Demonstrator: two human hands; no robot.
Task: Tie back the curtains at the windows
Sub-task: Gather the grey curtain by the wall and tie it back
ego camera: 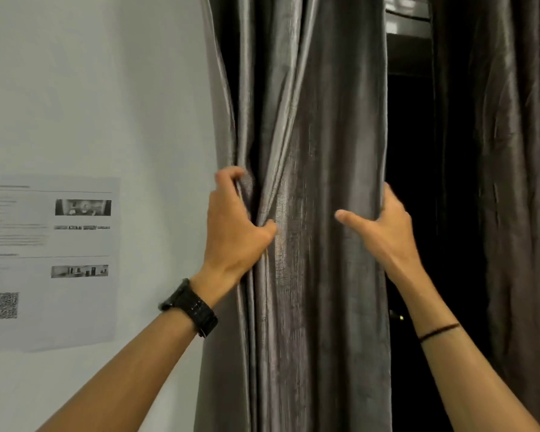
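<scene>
A shiny grey curtain [309, 126] hangs in folds in the middle of the head view. My left hand [236, 226] grips a fold near the curtain's left edge, fingers curled into the cloth. My right hand [384, 226] holds the curtain's right edge, thumb across the front and fingers hidden behind the fabric. A second, darker curtain [505, 182] hangs at the right. No tie-back is in sight.
Between the two curtains is a dark gap with the window [409, 88] behind it. A white wall [91, 88] at the left carries a printed sheet of paper [50, 263] with a QR code.
</scene>
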